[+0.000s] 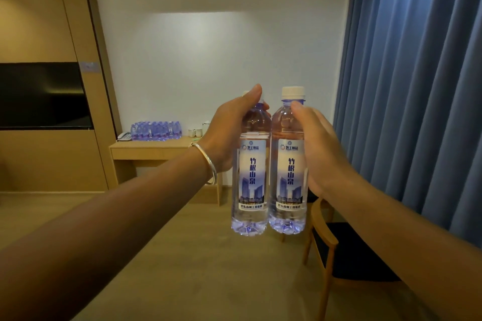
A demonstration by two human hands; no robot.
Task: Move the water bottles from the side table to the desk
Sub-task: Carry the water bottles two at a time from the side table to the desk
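Left hand (224, 135) has its fingers curled round the shoulder of one water bottle (249, 177), thumb up by the neck so the cap's mostly covered. Right hand (317, 148) grips the second water bottle (288, 172) the same way, just under its white cap (292, 93). Both bottles hang upright in mid-air, side by side, pretty much touching.

They look full and sealed, so I'd guess decent weight, and that thin plastic will flex if squeezed. The shoulder grip seems fine; the glossy label area is probably slicker.

The desk (148, 147) is across the room against the wall, already stacked with a wrapped pack of bottles (156, 130), a phone (124, 136) and cups (195, 132). Can't see the fingers behind the bottles, and the side table isn't in shot at all.
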